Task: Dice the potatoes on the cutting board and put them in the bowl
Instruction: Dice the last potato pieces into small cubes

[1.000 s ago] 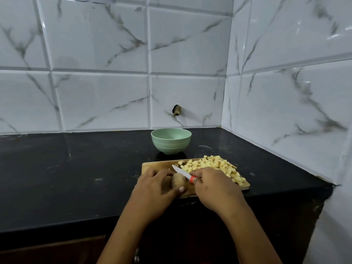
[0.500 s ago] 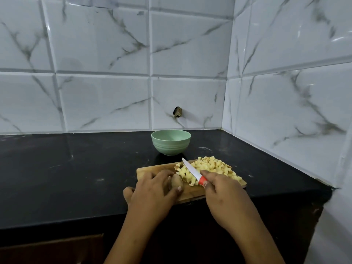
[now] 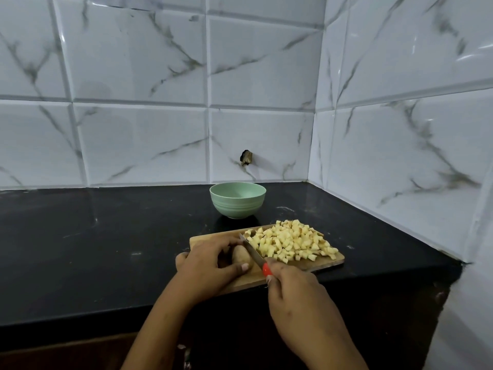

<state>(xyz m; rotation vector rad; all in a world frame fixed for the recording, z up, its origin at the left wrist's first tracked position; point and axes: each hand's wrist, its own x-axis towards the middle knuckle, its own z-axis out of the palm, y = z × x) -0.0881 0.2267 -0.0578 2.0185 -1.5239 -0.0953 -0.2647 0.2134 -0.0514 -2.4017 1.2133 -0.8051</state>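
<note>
A wooden cutting board lies near the counter's front edge. On its left part my left hand curls round a brown unpeeled potato. My right hand grips a knife by its red handle; the blade lies along the potato's right side, pointing away from me. A heap of pale yellow diced potato covers the board's right part. Behind the board stands a light green bowl; nothing shows inside it.
The board rests on a black stone countertop that runs wide to the left. White marble-look tiled walls close the back and the right side, meeting in a corner behind the bowl. A small dark fitting sticks out of the back wall.
The knife came off the diced heap and now lies against the potato's right side. My left hand keeps its hold on the potato. The view has shifted slightly.
</note>
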